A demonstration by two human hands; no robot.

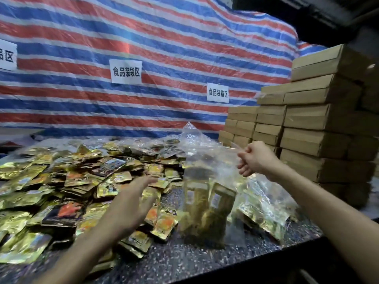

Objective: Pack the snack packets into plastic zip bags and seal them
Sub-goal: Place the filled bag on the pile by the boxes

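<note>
The R hand (256, 160) grips the top edge of a clear zip bag (207, 158), which stands on the speckled counter (184, 261) w/ gold packets (205, 203) inside. The L hand (131, 201), fingers straight and holding nothing, hovers over the pile of snack packets (61, 181). Cardboard boxes (317, 124) are stacked at right.

Left of tabletop (194, 261) is buried under the packet heap (67, 187), so access is from above only. Boxes (320, 128) wall off the right and the tarp (164, 37) closes the back. Bare strip along the front edge. Upright zip bag (207, 212) blocks mid-table, with filled bags (264, 208) just right of it.
</note>
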